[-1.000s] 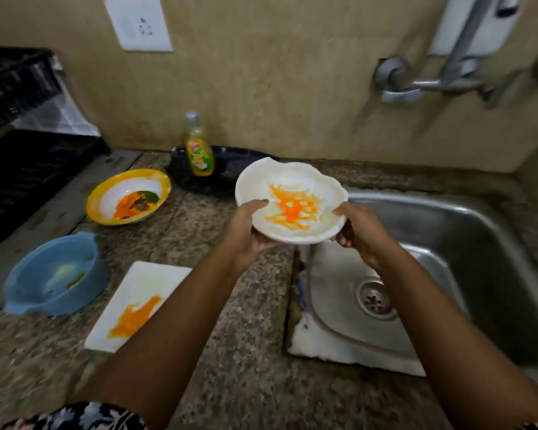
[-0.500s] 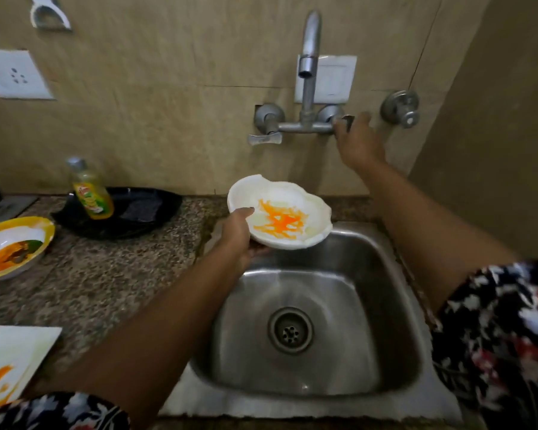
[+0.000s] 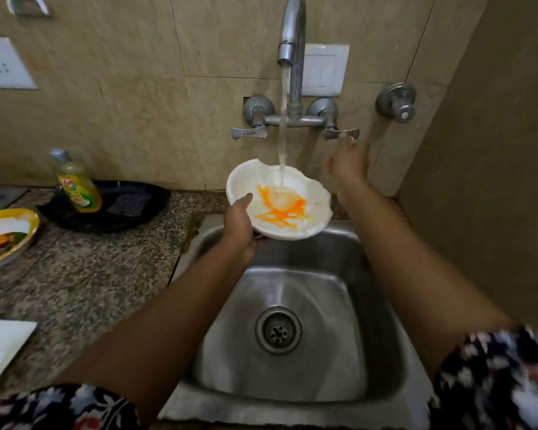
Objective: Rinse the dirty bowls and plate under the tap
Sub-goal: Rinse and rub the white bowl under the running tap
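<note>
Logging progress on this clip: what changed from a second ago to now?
The right hand let go of the white bowl, went up to the tap's right handle, and now sits just below it. Water now runs from the tap into the bowl. The left hand moved the bowl over the sink, gripping it throughout. The yellow bowl stayed put.

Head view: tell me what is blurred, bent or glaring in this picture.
Head view: the right hand below the tap handle is smeared by motion blur, while the left hand and the white bowl are fairly sharp; the wide lens bows the wall tiles and the sink edges; soft highlights lie on the sink steel; the flowered sleeves at the bottom corners are blurred.
</note>
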